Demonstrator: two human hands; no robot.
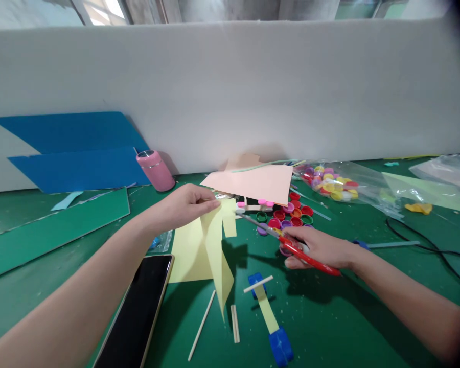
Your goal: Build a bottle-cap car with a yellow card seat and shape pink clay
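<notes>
My left hand (189, 204) pinches the top of a pale yellow paper (213, 245), which hangs down over the table with a small strip at its right side. Another yellow sheet (187, 258) lies beneath it. To the right, my right hand (314, 248) is closed round red-handled scissors (297, 249), whose blades point left toward the paper's strip. Whether the blades touch the paper is unclear. Below the hands, a yellow strip (267, 312) joins two blue pieces (280, 346), with a white stick (258, 284) lying across the upper one. More sticks (201, 325) rest nearby.
A phone (138, 312) lies beneath my left forearm. Behind are a pink bottle (156, 170), pink paper (256, 183), several coloured caps (296, 212) and a clear bag of caps (333, 184). Blue boards (80, 166) lean at the left; a black cable (433, 248) lies right.
</notes>
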